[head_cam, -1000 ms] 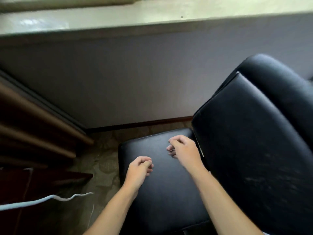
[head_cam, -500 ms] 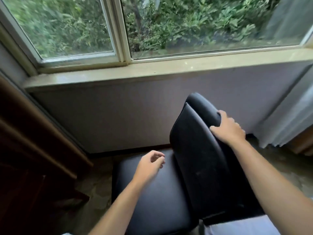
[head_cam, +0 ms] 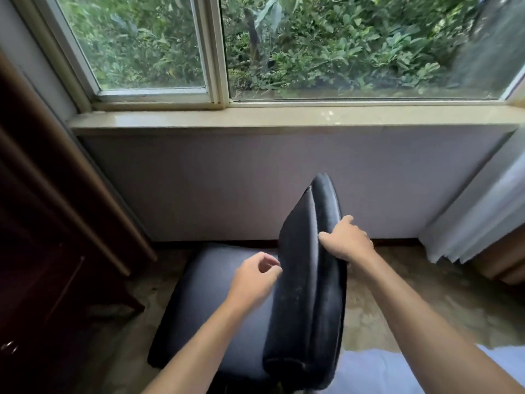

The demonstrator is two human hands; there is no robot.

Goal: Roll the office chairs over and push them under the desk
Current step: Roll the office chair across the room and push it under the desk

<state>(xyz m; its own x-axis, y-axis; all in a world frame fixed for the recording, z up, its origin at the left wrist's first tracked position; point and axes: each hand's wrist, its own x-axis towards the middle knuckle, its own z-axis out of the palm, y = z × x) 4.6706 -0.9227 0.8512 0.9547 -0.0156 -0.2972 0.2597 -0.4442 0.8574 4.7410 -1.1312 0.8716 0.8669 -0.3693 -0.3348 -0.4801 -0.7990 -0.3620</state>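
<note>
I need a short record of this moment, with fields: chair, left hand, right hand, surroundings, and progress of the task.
chair: black office chair, backrest seen nearly edge-on, below the window sill
left hand: left hand loosely curled over the seat, at the front face of the backrest; contact cannot be told
right hand: right hand grips the backrest edge
surroundings: dark wooden furniture on the left, curtain on the right, patterned floor
progress: chair not yet under a desk; no desk clearly in view
</note>
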